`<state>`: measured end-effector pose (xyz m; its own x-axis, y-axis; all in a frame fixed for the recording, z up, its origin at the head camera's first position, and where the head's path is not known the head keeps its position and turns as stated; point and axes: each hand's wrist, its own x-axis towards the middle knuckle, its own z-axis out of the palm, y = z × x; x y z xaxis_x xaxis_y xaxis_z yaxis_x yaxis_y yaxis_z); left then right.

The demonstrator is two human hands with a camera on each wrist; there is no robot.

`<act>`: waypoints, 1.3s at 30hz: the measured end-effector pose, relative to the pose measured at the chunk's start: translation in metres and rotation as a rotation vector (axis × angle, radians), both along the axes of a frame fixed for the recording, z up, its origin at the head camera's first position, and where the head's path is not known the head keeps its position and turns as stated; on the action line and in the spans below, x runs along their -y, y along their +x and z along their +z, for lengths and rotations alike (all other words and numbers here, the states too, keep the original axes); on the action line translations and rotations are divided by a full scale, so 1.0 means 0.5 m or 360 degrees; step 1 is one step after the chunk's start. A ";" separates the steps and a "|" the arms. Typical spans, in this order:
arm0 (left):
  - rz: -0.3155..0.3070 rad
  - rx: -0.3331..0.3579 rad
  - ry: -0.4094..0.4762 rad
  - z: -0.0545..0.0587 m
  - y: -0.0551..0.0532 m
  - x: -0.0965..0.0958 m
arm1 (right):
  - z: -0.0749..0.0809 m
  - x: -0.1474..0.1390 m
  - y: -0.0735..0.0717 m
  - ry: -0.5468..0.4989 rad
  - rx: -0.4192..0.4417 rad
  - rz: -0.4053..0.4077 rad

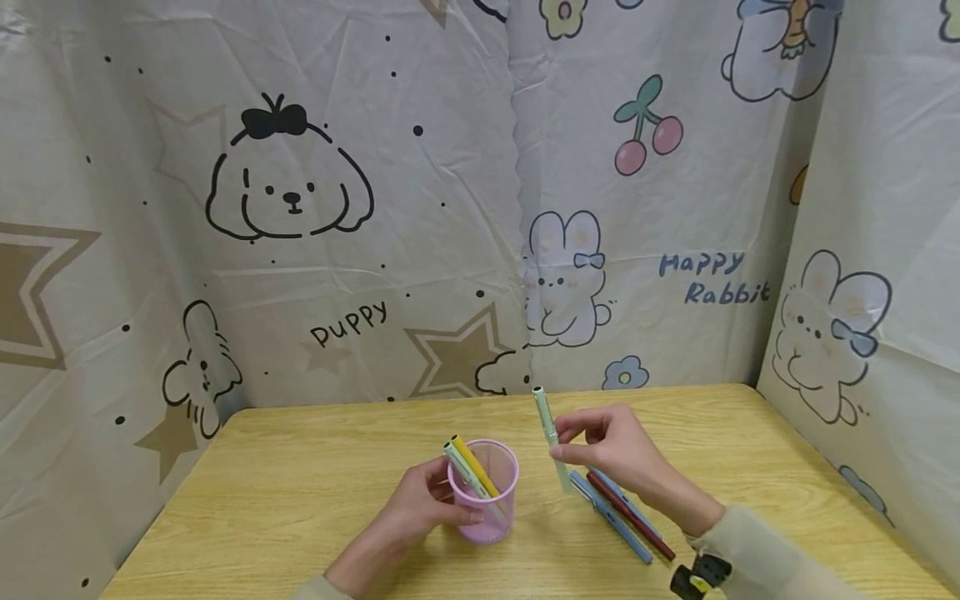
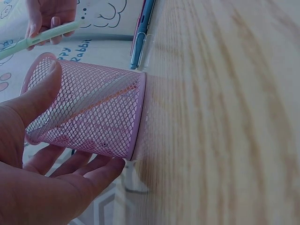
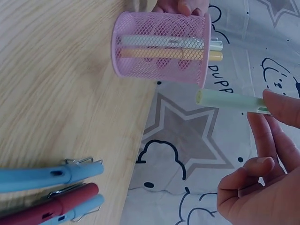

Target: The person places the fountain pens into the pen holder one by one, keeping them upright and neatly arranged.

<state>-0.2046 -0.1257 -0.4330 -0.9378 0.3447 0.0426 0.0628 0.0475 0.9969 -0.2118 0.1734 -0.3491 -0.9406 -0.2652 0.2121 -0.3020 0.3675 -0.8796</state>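
Note:
My left hand grips a pink mesh pen cup that stands upright on the table, thumb on one side and fingers on the other. Inside it lean a yellow pen and a pale green pen, their ends above the rim. Just right of the cup, my right hand pinches another pale green pen between thumb and fingers. This pen is nearly upright, raised above the table; in the right wrist view its lower end shows near the cup's rim.
To the right of the cup, below my right hand, a blue pen, a dark red pen and a second blue pen lie close together on the wooden table. Printed cloth hangs behind and at both sides.

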 end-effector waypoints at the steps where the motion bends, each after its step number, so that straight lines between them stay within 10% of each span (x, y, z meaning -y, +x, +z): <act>1: 0.0002 0.0001 -0.0001 0.000 0.000 0.000 | 0.001 0.003 -0.001 -0.0005 0.0000 0.0000; 39: -0.0025 0.0025 0.0008 0.003 0.000 0.001 | -0.011 0.115 -0.042 -0.0182 -0.0124 0.0060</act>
